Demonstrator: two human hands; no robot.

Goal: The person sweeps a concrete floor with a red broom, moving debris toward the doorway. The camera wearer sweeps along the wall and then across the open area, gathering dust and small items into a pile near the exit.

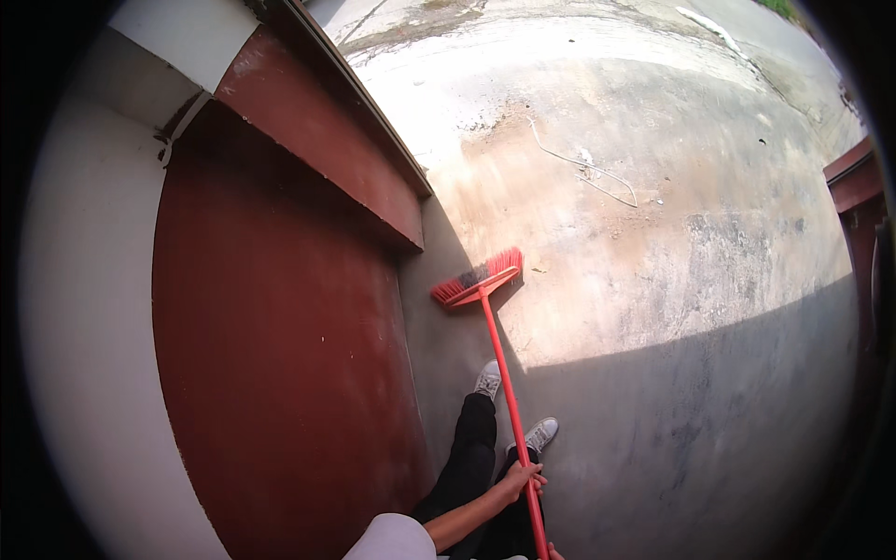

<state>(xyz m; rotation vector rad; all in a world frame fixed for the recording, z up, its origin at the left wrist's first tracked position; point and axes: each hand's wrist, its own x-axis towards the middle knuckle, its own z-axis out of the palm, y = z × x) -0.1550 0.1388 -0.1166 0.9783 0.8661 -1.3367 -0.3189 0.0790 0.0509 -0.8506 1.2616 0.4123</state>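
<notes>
Apparently sweeping, the left hand [520, 479] is clamping its fingers round the broom [510, 397], the right hand [555, 553] showing too little to tell, the next stroke probably needing bristles [476, 277] down.

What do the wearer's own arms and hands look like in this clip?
The left arm wears a pale, whitish sleeve that leaves the left forearm uncovered. The left hand is bare, with no glove, and I see no watch or bracelet at the wrist. Of the right hand, only a small ungloved part shows at the lower edge; the right sleeve can't be made out.
</notes>
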